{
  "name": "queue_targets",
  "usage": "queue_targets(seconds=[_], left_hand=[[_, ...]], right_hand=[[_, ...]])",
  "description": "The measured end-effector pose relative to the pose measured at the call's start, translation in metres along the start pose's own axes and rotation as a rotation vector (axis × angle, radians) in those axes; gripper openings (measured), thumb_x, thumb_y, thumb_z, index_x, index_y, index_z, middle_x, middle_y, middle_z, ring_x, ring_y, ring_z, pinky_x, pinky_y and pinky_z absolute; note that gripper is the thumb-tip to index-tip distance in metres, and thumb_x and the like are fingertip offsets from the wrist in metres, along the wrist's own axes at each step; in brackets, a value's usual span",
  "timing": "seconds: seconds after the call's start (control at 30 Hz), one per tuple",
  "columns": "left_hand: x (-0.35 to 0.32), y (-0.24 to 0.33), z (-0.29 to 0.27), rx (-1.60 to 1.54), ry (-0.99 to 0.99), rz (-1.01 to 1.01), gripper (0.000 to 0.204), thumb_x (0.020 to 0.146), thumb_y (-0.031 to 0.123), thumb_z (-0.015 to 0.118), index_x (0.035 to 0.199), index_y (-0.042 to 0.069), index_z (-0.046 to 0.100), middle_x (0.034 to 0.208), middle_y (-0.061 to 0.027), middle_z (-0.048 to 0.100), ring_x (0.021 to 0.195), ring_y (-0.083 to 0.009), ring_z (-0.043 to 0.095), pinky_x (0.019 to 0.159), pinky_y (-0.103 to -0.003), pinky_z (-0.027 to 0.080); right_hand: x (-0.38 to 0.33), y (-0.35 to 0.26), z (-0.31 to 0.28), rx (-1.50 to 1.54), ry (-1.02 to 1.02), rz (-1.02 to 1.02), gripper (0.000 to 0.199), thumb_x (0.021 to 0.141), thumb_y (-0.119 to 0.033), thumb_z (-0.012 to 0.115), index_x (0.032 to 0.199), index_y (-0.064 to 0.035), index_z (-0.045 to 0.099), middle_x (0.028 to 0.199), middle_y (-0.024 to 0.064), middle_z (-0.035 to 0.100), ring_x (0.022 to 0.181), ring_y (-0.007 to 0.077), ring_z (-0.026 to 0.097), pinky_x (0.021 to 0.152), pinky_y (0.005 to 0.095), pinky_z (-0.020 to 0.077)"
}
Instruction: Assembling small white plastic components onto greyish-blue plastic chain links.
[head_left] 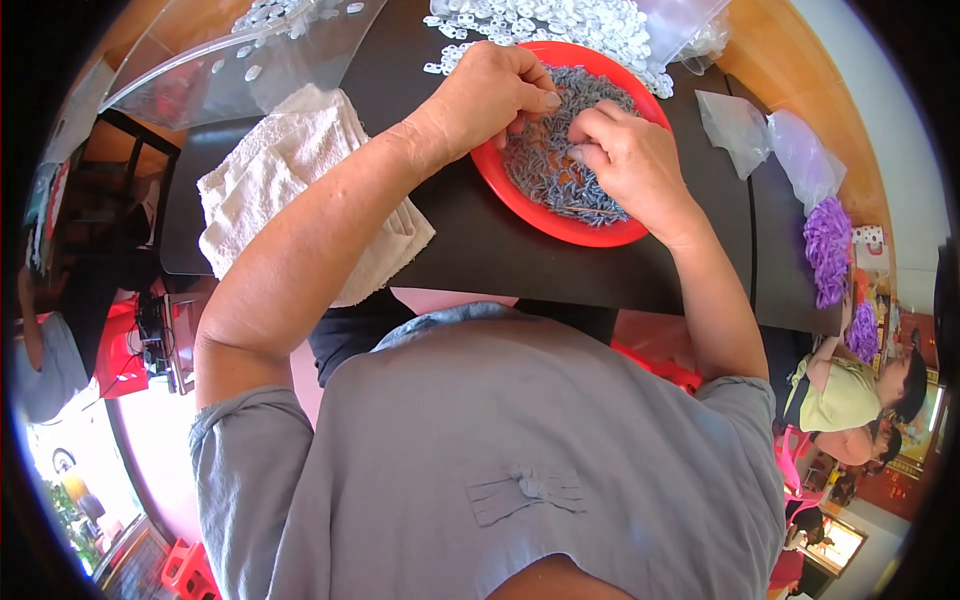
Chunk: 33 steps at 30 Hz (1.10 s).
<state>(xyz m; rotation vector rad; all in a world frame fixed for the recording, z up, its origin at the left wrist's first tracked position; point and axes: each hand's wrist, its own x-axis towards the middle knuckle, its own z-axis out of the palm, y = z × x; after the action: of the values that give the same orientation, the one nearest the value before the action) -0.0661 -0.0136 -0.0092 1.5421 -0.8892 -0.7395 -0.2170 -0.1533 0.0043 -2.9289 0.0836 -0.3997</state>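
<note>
A round red plastic tray (600,236) lies on the dark table, holding a heap of small grey-blue pieces (575,188) that look like short screws or pins. Over its left part, my left hand (497,92) is closed in a pinch, thumb against fingers; what sits between the fingertips is too small to name. My right hand (630,160) hovers low over the heap's right side with fingers curled together, and its fingertips hide whatever they hold. Just beyond the tray's far rim spreads a pile of small white plastic parts (590,28).
A cream towel (290,170) lies crumpled left of the tray. A clear plastic sheet or box (300,75) with some white parts stands at the far left. Clear bags (738,130) and a purple bundle (827,250) lie along the right edge. Other people (840,395) sit farther right.
</note>
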Motion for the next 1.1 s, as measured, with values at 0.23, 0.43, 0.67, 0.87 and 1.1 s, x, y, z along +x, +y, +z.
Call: queue_targets(seconds=[0.23,0.43,0.67,0.87,1.1], left_hand=[[0.0,0.001,-0.003,0.002,-0.001,0.016,0.011,0.084,0.01,0.068,0.089,0.001,0.066,0.07,-0.0018,0.059,0.059,-0.0076,0.053,0.045,-0.022,0.043],[0.0,0.002,0.0,-0.331,-0.003,-0.054,0.007,0.082,0.004,0.067,0.087,-0.002,0.067,0.072,-0.0059,0.063,0.057,-0.0123,0.058,0.041,-0.026,0.044],[-0.002,0.002,-0.002,-0.389,0.014,-0.086,0.011,0.084,0.005,0.066,0.09,-0.003,0.066,0.075,-0.0085,0.065,0.058,-0.0142,0.059,0.043,-0.027,0.045],[-0.003,0.005,-0.005,-0.3,0.027,-0.08,0.015,0.086,0.01,0.067,0.092,-0.003,0.065,0.075,-0.0067,0.062,0.062,-0.0128,0.058,0.048,-0.025,0.046],[-0.002,0.003,-0.004,-0.286,0.027,-0.065,0.014,0.086,0.01,0.067,0.092,-0.003,0.065,0.075,-0.0062,0.062,0.062,-0.0127,0.057,0.048,-0.025,0.046]], right_hand=[[0.007,0.003,-0.01,0.279,0.119,0.062,0.008,0.082,-0.001,0.066,0.088,-0.002,0.061,0.076,0.003,0.057,0.068,0.0124,0.055,0.065,0.0248,0.0444],[0.014,0.006,-0.009,0.712,0.026,0.23,0.003,0.085,-0.001,0.062,0.088,-0.0012,0.062,0.08,-0.0028,0.059,0.072,0.0064,0.053,0.065,0.0221,0.0424],[0.021,-0.002,-0.013,0.715,0.015,0.266,0.002,0.085,-0.002,0.061,0.087,-0.0015,0.061,0.079,-0.0033,0.059,0.07,0.0057,0.052,0.062,0.0229,0.042],[0.021,0.008,-0.012,0.228,0.053,0.148,0.007,0.081,-0.001,0.062,0.088,-0.0005,0.06,0.074,0.0044,0.06,0.068,0.0111,0.056,0.062,0.0264,0.0443],[0.018,0.009,-0.009,0.079,-0.021,0.024,0.012,0.079,-0.006,0.064,0.09,-0.0052,0.064,0.081,0.0082,0.062,0.073,0.0236,0.062,0.066,0.0335,0.0465]])
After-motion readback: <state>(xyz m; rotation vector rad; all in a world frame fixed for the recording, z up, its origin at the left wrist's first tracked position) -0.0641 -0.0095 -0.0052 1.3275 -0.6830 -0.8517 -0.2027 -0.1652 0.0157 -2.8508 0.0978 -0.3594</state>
